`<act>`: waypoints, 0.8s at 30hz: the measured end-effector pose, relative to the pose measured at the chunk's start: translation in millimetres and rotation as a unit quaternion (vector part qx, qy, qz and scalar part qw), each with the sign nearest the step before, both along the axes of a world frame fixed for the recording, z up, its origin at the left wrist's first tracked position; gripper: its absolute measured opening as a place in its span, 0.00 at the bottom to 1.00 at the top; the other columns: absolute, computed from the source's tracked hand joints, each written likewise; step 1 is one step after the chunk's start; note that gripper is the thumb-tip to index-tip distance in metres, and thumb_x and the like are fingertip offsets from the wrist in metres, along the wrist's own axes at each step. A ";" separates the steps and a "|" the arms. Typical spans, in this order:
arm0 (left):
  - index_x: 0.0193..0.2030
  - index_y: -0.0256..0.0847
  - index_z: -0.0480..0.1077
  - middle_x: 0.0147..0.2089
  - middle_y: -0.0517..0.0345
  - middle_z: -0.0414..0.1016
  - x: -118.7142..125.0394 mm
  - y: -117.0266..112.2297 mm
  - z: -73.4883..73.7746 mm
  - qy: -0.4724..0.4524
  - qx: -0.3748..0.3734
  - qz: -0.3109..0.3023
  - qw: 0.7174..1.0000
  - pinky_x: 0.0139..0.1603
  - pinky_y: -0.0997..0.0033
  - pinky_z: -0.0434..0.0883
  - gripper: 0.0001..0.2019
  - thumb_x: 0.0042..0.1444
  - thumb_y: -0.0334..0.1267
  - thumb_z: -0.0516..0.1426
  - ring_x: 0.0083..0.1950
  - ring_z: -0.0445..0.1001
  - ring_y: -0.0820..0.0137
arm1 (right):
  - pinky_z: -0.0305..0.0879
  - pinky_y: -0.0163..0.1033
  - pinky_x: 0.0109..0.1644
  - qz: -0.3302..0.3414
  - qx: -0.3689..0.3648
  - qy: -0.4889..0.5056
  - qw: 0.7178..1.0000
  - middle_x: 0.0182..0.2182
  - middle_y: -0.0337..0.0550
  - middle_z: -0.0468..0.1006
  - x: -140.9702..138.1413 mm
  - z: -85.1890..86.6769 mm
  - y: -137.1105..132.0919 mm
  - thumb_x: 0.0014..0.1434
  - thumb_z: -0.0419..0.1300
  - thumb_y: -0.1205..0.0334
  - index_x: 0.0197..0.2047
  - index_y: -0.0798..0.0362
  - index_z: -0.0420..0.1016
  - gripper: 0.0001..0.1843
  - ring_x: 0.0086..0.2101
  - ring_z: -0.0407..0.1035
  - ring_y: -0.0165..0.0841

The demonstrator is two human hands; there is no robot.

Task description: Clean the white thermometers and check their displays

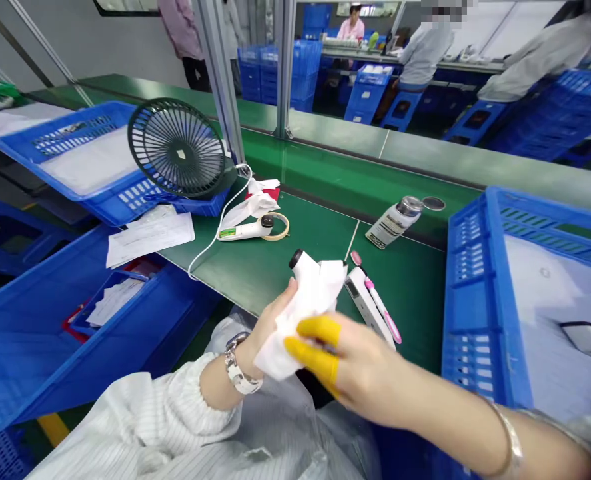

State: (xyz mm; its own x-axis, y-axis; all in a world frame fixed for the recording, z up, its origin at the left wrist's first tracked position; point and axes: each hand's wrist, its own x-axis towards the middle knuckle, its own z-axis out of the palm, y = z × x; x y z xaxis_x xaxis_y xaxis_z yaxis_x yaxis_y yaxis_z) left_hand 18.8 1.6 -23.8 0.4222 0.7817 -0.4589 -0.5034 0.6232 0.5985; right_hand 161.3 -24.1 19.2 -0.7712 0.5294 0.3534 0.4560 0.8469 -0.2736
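Observation:
My left hand (268, 327) is closed around a white handheld device with a round black end (302, 265), held above the bench's front edge. A crumpled white wiping cloth (288, 340) covers much of the device and hides its lower part. Yellow finger covers sit on several fingers of my right hand (360, 363), which pinches the cloth against the device. Just beyond my hands lie a white device with a small display (368, 303) and a pink-and-white toothbrush (382, 310). Another white device with a green strip (245, 231) rests by a tape roll (281, 235).
A metal-topped bottle (394, 223) stands on the green bench (320, 223). Blue crates flank me, one at right (462, 280) and one at left (40, 167). A black fan (178, 148) and a white cable (222, 217) are at left. People sit in the background.

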 end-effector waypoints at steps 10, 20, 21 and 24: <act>0.35 0.29 0.72 0.27 0.50 0.74 -23.5 21.4 10.1 0.021 0.018 0.067 0.997 0.20 0.78 0.66 0.26 0.59 0.54 0.46 0.21 0.69 0.75 | 0.66 0.43 0.36 -0.107 0.000 -0.134 0.985 0.37 0.51 0.73 17.2 -12.6 21.8 0.57 0.50 0.73 0.39 0.55 0.75 0.14 0.35 0.64 0.38; 0.40 0.29 0.73 0.30 0.48 0.75 -15.0 1.9 18.8 -0.069 0.049 -0.029 0.996 0.23 0.77 0.68 0.29 0.58 0.57 0.46 0.23 0.71 0.74 | 0.66 0.44 0.46 -0.129 -0.511 0.250 0.812 0.39 0.43 0.74 14.8 2.5 27.6 0.59 0.54 0.51 0.46 0.49 0.70 0.15 0.40 0.69 0.37; 0.39 0.29 0.73 0.29 0.48 0.75 -13.7 -0.6 19.5 -0.070 0.047 -0.042 0.996 0.22 0.78 0.68 0.30 0.57 0.58 0.46 0.23 0.71 0.74 | 0.66 0.43 0.45 -0.105 -0.553 0.286 0.775 0.34 0.42 0.74 12.9 1.9 27.1 0.59 0.54 0.50 0.40 0.51 0.70 0.14 0.36 0.70 0.35; 0.43 0.31 0.71 0.29 0.49 0.75 -10.2 -6.3 21.8 -0.050 0.063 -0.056 0.995 0.23 0.77 0.69 0.29 0.56 0.59 0.48 0.23 0.72 0.73 | 0.65 0.41 0.39 -0.079 -0.610 0.345 0.709 0.27 0.39 0.70 11.1 0.0 26.1 0.57 0.56 0.49 0.30 0.53 0.69 0.15 0.30 0.67 0.32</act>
